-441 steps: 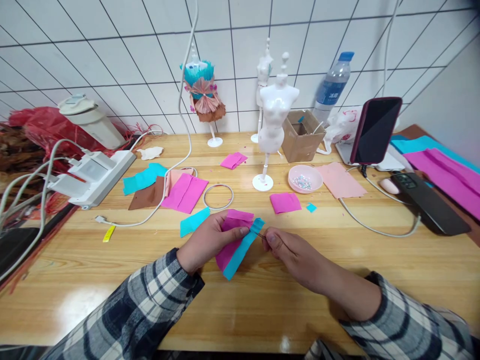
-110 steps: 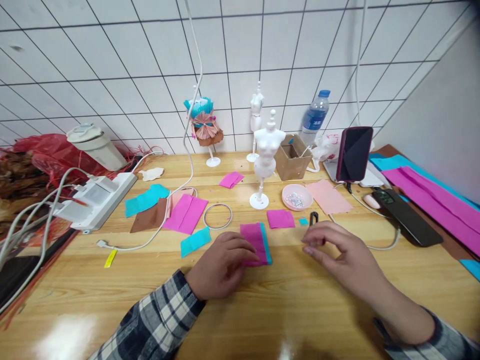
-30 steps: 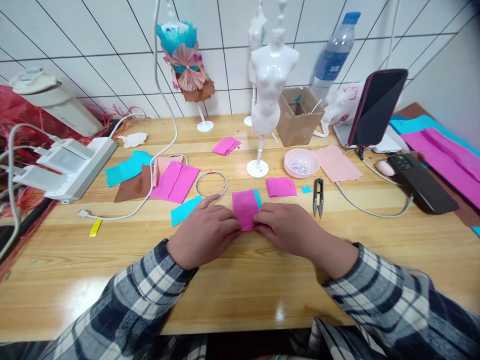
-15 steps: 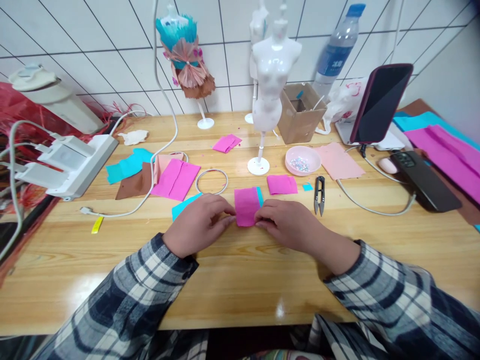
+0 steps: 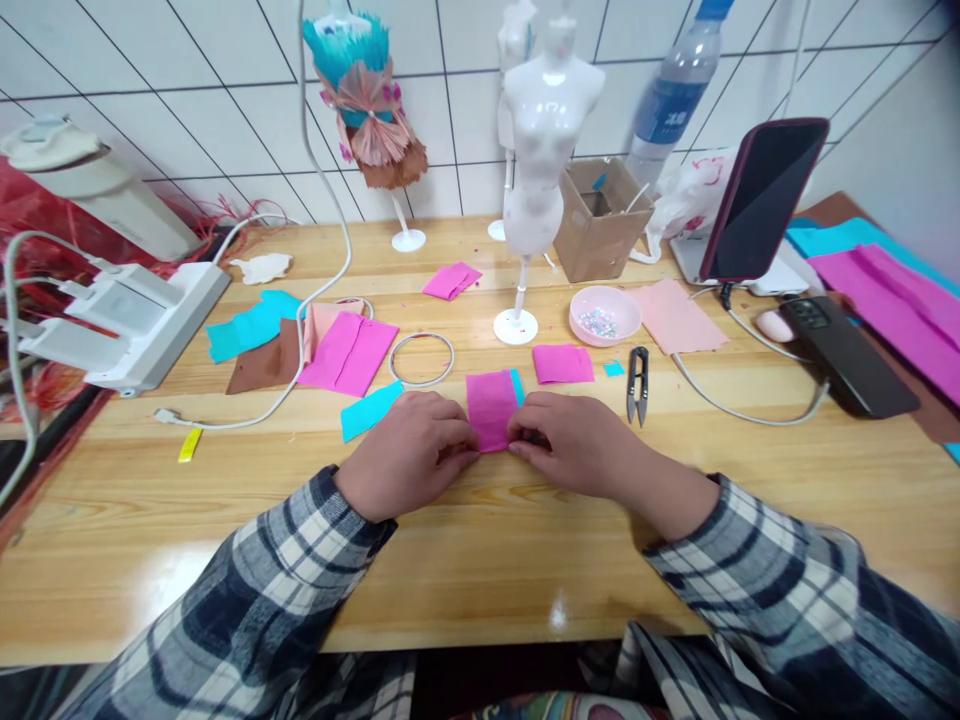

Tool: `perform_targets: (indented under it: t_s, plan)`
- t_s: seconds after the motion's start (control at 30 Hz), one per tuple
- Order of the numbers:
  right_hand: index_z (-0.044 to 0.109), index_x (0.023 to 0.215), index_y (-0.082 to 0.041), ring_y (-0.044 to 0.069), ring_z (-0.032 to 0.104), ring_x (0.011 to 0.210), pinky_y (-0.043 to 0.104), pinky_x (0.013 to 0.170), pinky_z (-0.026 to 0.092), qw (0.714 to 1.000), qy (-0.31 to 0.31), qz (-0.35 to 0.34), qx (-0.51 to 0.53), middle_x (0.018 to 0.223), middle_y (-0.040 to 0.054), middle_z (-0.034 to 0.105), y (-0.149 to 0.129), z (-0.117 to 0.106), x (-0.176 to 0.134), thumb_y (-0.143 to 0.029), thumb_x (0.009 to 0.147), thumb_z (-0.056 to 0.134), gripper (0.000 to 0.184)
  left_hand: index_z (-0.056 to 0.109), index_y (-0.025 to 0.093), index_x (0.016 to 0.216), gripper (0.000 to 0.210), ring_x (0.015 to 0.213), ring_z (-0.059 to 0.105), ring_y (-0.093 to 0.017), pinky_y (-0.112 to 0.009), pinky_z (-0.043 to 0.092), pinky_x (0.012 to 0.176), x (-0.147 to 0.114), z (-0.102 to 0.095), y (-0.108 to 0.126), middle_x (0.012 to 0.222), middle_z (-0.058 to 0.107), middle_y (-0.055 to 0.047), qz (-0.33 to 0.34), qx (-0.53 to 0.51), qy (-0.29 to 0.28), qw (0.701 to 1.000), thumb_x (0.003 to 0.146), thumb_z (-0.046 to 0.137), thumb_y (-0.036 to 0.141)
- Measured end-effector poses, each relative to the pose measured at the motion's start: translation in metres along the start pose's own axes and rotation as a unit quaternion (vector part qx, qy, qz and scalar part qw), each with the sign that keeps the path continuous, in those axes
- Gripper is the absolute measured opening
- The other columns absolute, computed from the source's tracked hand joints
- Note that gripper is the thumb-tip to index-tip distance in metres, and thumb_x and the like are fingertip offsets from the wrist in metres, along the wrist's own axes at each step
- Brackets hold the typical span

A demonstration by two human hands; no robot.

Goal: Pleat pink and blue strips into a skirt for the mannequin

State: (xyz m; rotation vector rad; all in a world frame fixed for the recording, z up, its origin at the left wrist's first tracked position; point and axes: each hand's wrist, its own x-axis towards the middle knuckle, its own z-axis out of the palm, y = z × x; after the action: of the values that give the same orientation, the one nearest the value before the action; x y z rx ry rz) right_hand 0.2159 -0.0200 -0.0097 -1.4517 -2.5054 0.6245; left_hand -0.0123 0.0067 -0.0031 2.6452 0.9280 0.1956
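Observation:
Between my hands a small magenta crepe paper piece (image 5: 491,408) lies on the wooden table, with a blue strip (image 5: 517,387) showing along its right edge. My left hand (image 5: 412,450) pinches its lower left corner between thumb and fingers. At the lower right corner my right hand (image 5: 566,440) pinches it too, fingers curled. Beside my left hand lies a blue paper piece (image 5: 371,411), partly under the fingers. Just beyond my right hand are a folded magenta piece (image 5: 562,364), a tiny blue scrap (image 5: 614,369) and black thread snips (image 5: 637,385).
A white mannequin (image 5: 551,140) stands behind the papers, near a pink bowl (image 5: 604,316) of small gems and a cardboard box (image 5: 600,220). A dressed mannequin (image 5: 371,110) is farther left. A white cable (image 5: 341,220) hangs over paper sheets (image 5: 352,352). Phones (image 5: 772,200) and a power strip (image 5: 161,325) flank the sides.
My left hand has shifted slightly right, its fingertips now on the magenta paper's lower left corner. My right hand stays at the lower right corner. The view has tilted a little.

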Motion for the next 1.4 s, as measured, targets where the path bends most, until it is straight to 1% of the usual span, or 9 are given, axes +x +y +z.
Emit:
perform_targets:
  t_s: [0.17,0.3,0.43,0.6,0.83,1.0,1.13,1.27,1.4]
  plan:
    - [0.066,0.100,-0.023,0.017,0.061,0.082,0.028,0.066,0.037,1.000,0.005,-0.025,-0.009,0.094,0.0015,0.068,0.005,-0.001,-0.006,-0.028,0.090,0.060,0.013,0.072,0.025,0.103,0.020,0.090,0.062,-0.021,-0.036,0.044,0.080,-0.005,-0.009,-0.009,0.095,0.070,-0.004,0.006,0.009,0.034,0.999,0.088,0.063,0.034]
    - [0.066,0.103,-0.023,0.017,0.062,0.083,0.028,0.068,0.040,0.999,0.027,-0.042,0.017,0.094,0.0021,0.068,0.006,-0.002,-0.009,-0.030,0.090,0.061,0.016,0.073,0.021,0.103,0.025,0.093,0.062,-0.023,-0.038,0.048,0.084,-0.013,-0.021,-0.034,0.097,0.070,-0.007,-0.026,0.043,0.091,0.995,0.092,0.056,0.036]
    - [0.067,0.103,-0.023,0.016,0.063,0.086,0.027,0.071,0.045,0.989,0.106,-0.052,0.085,0.098,0.0029,0.069,0.007,-0.003,-0.010,-0.026,0.092,0.058,0.014,0.071,0.018,0.107,0.032,0.100,0.062,-0.028,-0.044,0.048,0.091,-0.017,-0.023,-0.061,0.103,0.069,-0.011,-0.117,0.120,0.119,0.979,0.090,0.056,0.039]
    - [0.066,0.105,-0.023,0.013,0.061,0.075,0.026,0.066,0.045,0.976,0.184,-0.028,0.115,0.092,0.0018,0.070,0.008,-0.003,-0.010,-0.020,0.091,0.057,0.017,0.069,0.019,0.091,0.022,0.095,0.062,-0.025,-0.041,0.047,0.087,-0.012,-0.016,-0.069,0.098,0.068,-0.008,-0.149,0.100,0.108,0.978,0.089,0.055,0.036]
    - [0.067,0.104,-0.022,0.012,0.060,0.071,0.025,0.065,0.045,0.973,0.198,-0.028,0.113,0.090,0.0020,0.070,0.007,-0.002,-0.009,-0.020,0.092,0.056,0.017,0.055,0.020,0.100,0.024,0.072,0.060,-0.017,-0.028,0.045,0.066,-0.010,-0.013,-0.049,0.087,0.068,-0.002,-0.243,-0.111,0.219,0.939,0.095,0.046,0.042]
    - [0.068,0.105,-0.022,0.013,0.061,0.073,0.026,0.066,0.046,0.974,0.196,-0.012,0.117,0.091,0.0025,0.071,0.010,0.001,-0.008,-0.020,0.090,0.056,0.019,0.049,0.018,0.121,0.036,0.086,0.063,-0.017,-0.031,0.048,0.077,-0.006,-0.005,-0.052,0.090,0.066,-0.002,-0.232,-0.242,0.238,0.911,0.089,0.053,0.035]
    - [0.068,0.107,-0.022,0.014,0.062,0.075,0.027,0.068,0.047,0.976,0.185,-0.007,0.118,0.093,0.0030,0.071,0.010,0.002,-0.008,-0.020,0.090,0.055,0.021,0.050,0.018,0.126,0.054,0.087,0.064,-0.017,-0.028,0.050,0.073,-0.005,-0.007,-0.054,0.089,0.065,-0.001,-0.253,-0.422,0.238,0.837,0.075,0.066,0.026]
    - [0.068,0.107,-0.022,0.014,0.062,0.075,0.027,0.069,0.048,0.975,0.184,-0.010,0.122,0.092,0.0030,0.071,0.010,0.002,-0.008,-0.019,0.090,0.055,0.021,0.061,0.016,0.120,0.049,0.077,0.064,-0.016,-0.026,0.050,0.065,-0.008,-0.015,-0.050,0.084,0.067,-0.002,-0.263,-0.519,0.231,0.780,0.072,0.068,0.024]
    - [0.068,0.108,-0.022,0.014,0.061,0.074,0.028,0.069,0.048,0.973,0.195,-0.008,0.123,0.092,0.0021,0.070,0.010,0.002,-0.007,-0.019,0.090,0.055,0.022,0.067,0.017,0.108,0.033,0.095,0.068,-0.021,-0.033,0.054,0.081,-0.010,-0.018,-0.044,0.099,0.073,-0.008,-0.261,-0.446,0.254,0.818,0.085,0.063,0.039]
